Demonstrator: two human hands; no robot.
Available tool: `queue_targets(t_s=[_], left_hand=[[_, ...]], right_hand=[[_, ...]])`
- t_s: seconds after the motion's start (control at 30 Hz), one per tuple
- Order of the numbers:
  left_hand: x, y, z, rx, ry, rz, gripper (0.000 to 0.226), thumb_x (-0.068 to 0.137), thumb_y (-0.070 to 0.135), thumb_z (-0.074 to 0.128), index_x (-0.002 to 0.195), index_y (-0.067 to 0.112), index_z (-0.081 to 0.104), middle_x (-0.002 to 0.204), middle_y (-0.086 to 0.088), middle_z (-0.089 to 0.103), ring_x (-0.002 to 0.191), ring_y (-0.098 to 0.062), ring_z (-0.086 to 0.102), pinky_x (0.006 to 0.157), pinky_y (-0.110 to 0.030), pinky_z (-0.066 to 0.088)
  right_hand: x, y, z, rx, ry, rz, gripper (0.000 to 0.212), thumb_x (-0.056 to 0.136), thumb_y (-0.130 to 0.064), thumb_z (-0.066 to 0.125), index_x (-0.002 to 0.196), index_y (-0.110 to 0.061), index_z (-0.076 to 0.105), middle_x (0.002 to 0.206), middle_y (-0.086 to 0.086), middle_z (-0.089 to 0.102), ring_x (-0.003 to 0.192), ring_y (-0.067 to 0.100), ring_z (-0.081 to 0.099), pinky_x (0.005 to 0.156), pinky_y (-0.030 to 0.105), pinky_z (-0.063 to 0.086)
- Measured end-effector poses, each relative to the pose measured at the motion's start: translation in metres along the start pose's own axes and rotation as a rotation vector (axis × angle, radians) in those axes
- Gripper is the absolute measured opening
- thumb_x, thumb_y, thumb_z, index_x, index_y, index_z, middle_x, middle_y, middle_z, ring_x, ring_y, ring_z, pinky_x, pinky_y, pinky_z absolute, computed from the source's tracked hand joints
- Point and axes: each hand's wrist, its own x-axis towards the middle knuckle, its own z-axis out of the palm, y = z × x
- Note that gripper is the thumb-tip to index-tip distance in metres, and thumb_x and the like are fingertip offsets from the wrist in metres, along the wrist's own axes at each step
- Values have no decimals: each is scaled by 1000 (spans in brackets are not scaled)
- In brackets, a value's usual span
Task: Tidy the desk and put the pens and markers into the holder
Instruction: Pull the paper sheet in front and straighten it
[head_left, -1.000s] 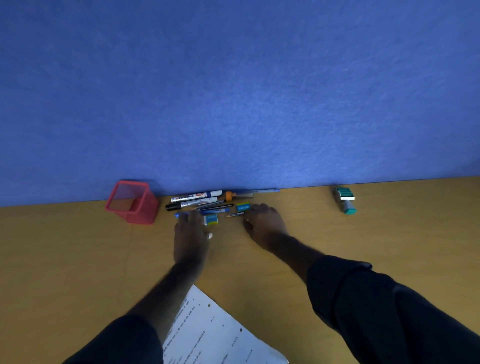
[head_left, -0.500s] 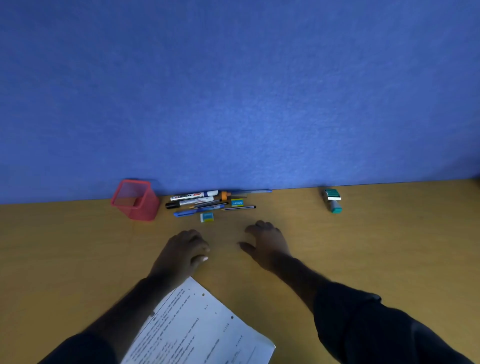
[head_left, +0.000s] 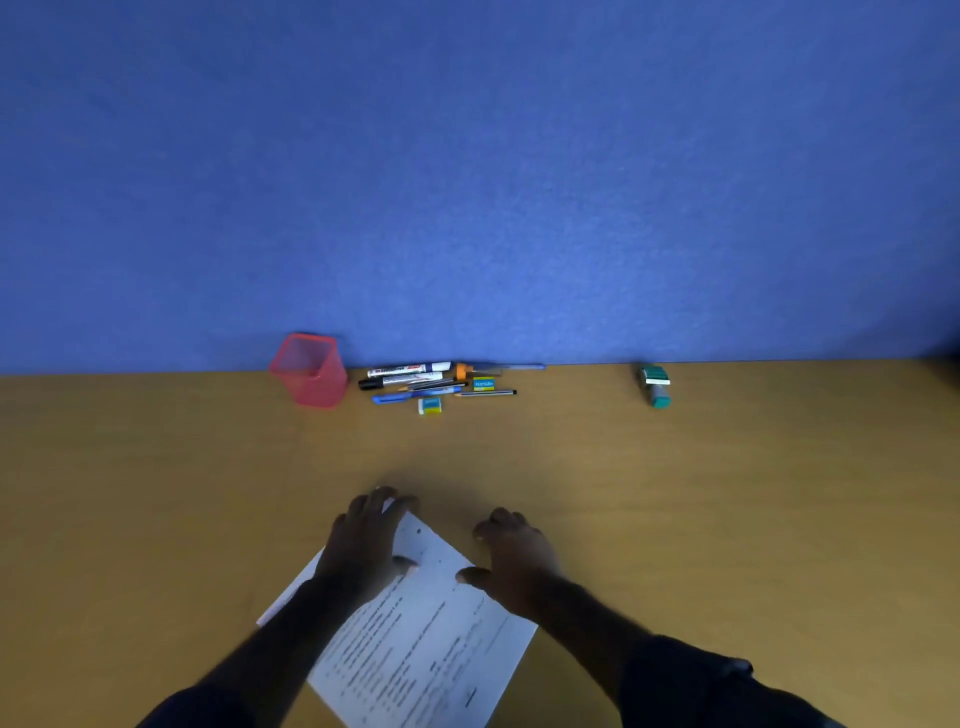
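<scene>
A red mesh holder (head_left: 310, 371) stands at the back of the desk by the blue wall. Right of it lies a cluster of white markers (head_left: 408, 370), a blue pen (head_left: 415, 396), a pencil (head_left: 485, 393) and other pens. My left hand (head_left: 366, 545) lies flat, fingers spread, on the top corner of a printed sheet of paper (head_left: 421, 639) near the front. My right hand (head_left: 511, 553) rests open at the sheet's right edge, thumb touching it. Both hands are well in front of the pens.
Two small erasers (head_left: 430, 406) (head_left: 484, 384) lie among the pens. A green and white stamp-like object (head_left: 655, 385) sits far right by the wall. The wooden desk (head_left: 156, 493) stretches wide on both sides.
Both hands have drawn back from the pen cluster toward me. The left hand now lies on the sheet and the right hand touches its edge. The pens stay in place.
</scene>
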Motion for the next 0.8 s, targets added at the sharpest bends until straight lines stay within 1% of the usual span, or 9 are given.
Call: queue_targets(t_s=[0.13,0.27,0.37,0.47,0.6,0.63,0.7,0.73,0.8], left_hand=[[-6,13,5,-165,48,32,77,81,26,76,148,21,39,154,3,38,140,-20,35,112,-32,32],[-14,22,13,-176,163,33,68,80,25,78,142,16,50,149,-3,47,137,-22,43,111,-36,37],[-22,21,13,-152,241,10,60,77,26,80,133,15,58,142,-5,53,130,-26,50,105,-39,43],[-31,15,10,-152,296,-51,57,74,30,82,126,15,62,135,-4,56,123,-27,53,100,-40,45],[-47,7,9,-210,370,-196,58,71,32,83,122,17,61,129,-4,56,118,-29,54,96,-45,48],[-51,5,10,-235,397,-241,60,71,33,83,124,17,59,129,-4,55,119,-30,52,96,-47,47],[-61,6,12,-287,434,-337,68,72,34,82,130,18,52,131,-4,51,122,-31,48,98,-49,42],[-66,7,13,-313,442,-388,73,73,36,82,134,18,48,133,-5,49,124,-31,45,100,-50,39],[-73,11,16,-382,450,-480,84,74,42,81,142,17,39,138,-8,44,128,-33,41,104,-53,36]], right_hand=[[-16,-8,12,-62,-14,9,63,78,-49,69,128,-16,48,128,5,44,118,26,42,94,43,42],[-24,-18,22,21,-4,111,53,82,-38,69,125,-14,49,127,5,44,118,25,43,93,44,45],[-25,-21,24,80,1,185,49,82,-33,71,122,-13,50,124,7,48,118,26,45,91,45,45],[-26,-23,24,142,15,235,45,82,-29,71,120,-14,53,123,6,50,120,25,43,93,45,44],[-30,-25,25,169,49,238,24,86,-24,63,110,-21,58,115,2,57,114,23,48,93,41,43],[-31,-26,24,244,85,251,19,85,-21,63,104,-23,59,108,1,60,106,22,53,88,37,46],[-33,-28,20,557,152,273,21,79,-8,63,93,-22,54,88,2,60,83,22,57,65,30,47],[-34,-28,16,725,174,266,27,78,-1,62,94,-20,52,84,3,57,77,23,55,57,29,44],[-35,-27,6,907,206,237,43,78,4,63,110,-21,51,89,8,57,79,23,57,55,23,45]])
